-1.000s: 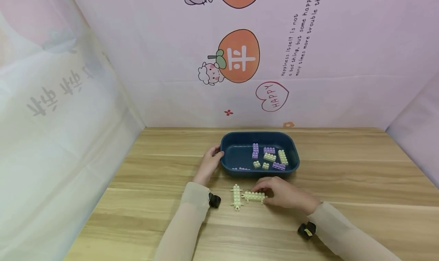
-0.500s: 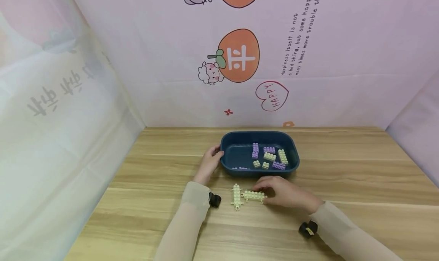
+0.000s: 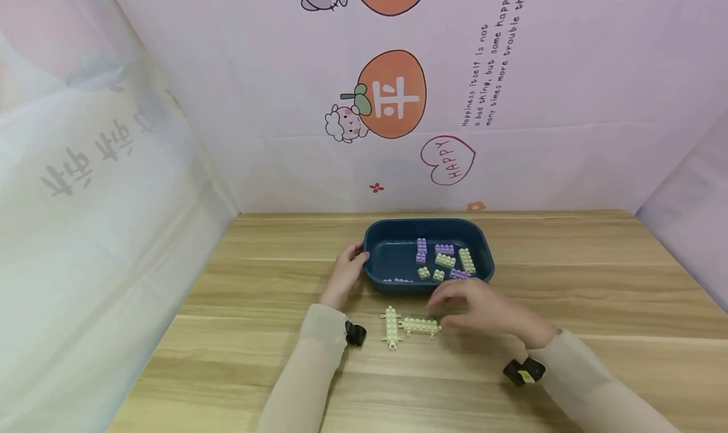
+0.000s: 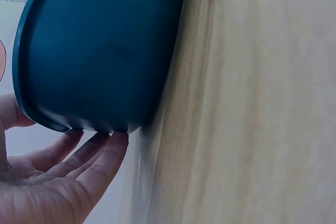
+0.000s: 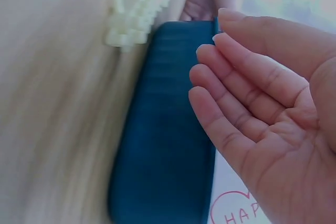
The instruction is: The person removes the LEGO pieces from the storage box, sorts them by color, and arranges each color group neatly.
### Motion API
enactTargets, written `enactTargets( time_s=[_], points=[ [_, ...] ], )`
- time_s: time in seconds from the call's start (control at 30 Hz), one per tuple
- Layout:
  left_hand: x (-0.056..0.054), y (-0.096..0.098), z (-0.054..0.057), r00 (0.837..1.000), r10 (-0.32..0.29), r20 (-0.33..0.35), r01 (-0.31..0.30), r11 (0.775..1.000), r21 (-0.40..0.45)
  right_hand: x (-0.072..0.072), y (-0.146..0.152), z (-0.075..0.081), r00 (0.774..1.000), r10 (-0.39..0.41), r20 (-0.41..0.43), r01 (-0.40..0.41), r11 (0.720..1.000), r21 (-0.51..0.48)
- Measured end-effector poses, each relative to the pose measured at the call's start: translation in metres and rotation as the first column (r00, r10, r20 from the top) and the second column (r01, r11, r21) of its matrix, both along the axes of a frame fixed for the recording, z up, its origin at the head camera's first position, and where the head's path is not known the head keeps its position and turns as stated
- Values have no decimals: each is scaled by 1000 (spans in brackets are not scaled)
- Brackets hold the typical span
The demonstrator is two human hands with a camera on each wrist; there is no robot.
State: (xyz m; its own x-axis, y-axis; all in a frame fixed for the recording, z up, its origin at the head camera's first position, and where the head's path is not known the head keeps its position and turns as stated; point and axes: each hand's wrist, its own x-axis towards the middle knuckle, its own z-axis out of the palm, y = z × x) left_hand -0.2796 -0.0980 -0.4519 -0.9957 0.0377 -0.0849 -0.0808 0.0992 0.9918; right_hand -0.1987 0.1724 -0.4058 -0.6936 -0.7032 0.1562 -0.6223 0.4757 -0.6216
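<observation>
At the left end of a dark blue plastic tub (image 3: 392,287), my left hand (image 3: 345,275) touches the outer wall. The left wrist view shows its straight fingers (image 4: 105,161) against that wall and the thumb at the rim. My right hand (image 3: 483,306) is just right of a pale yellow toy brick strip (image 3: 419,325), fingers spread and holding nothing. Its palm and loosely bent fingers show in the right wrist view. That strip lies crosswise, its left end right at a second pale yellow strip (image 3: 392,329) that points away from me. Small side clips stick out of both.
Purple bricks (image 3: 445,248) and pale yellow bricks (image 3: 446,260) lie loose in the tub, mostly in its right half. The wooden table (image 3: 261,344) meets a printed cloth backdrop (image 3: 318,174) just behind the tub. More cloth hangs at both sides.
My right hand has let go of the crosswise brick strip and moved up and right, toward the tub's near side. The left hand and both strips have stayed in place.
</observation>
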Motion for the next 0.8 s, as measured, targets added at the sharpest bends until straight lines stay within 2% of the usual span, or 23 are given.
enactTargets(
  time_s=[0.3, 0.57, 0.7, 0.8],
  points=[
    [0, -1, 0, 1000, -3, -6, 3, 1000, -15, -16, -3, 12, 994, -110, -3, 110, 991, -73],
    [2, -1, 2, 1000, -13, -1, 13, 1000, -9, -33, -8, 14, 973, -210, 93, 224, 956, -189],
    [13, 0, 19, 999, -36, 16, 36, 999, -2, -43, -9, 13, 969, -221, 106, 238, 953, -186],
    [15, 0, 23, 999, -38, 25, 38, 999, 2, -50, -9, 11, 964, -237, 117, 254, 953, -165]
  ],
)
